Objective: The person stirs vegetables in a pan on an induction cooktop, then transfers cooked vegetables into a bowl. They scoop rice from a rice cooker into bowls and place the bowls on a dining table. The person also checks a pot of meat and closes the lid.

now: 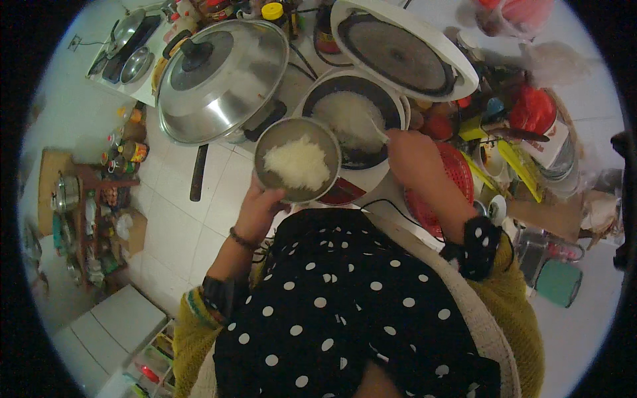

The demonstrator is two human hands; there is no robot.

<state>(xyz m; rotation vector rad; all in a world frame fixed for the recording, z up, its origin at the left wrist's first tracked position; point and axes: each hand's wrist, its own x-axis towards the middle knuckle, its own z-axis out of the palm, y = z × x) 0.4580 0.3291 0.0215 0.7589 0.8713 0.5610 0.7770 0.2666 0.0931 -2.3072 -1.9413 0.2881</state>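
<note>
1. Rice (298, 162) sits in a heap in the bowl (298, 128), and more white rice (345, 113) sits in the dark pot (361, 159) of the cooker (371, 179); the step in hand looks like scooping, so small loads on the scoop (383, 135) should work best.
2. Hold the bowl flat and near the pot's edge, so bits that drop land in one or the other; slide the scoop in low, lift it slowly, and tip it over the middle of the heap; try not to squash the rice, as it may go sticky.
3. Mind the heat, as the pot could be hot; the lid (396, 56) stands up on the far side, and a bump might bring it down.
4. The left grip (263, 200) pinches the bowl, with the thumb at its near edge and the other fingers mostly hidden; the bowl's rice lies just past this grip, up and to the right.
5. The right grip (413, 158) is pressed together round the scoop, at the right side of the pot; the pot's rice lies to the left of this grip; I cannot tell how much the scoop holds.
6. The bowl is at the pot's near left; I cannot tell if they touch; a red basket (458, 174) is right of the cooker, partly behind the right arm.
</note>
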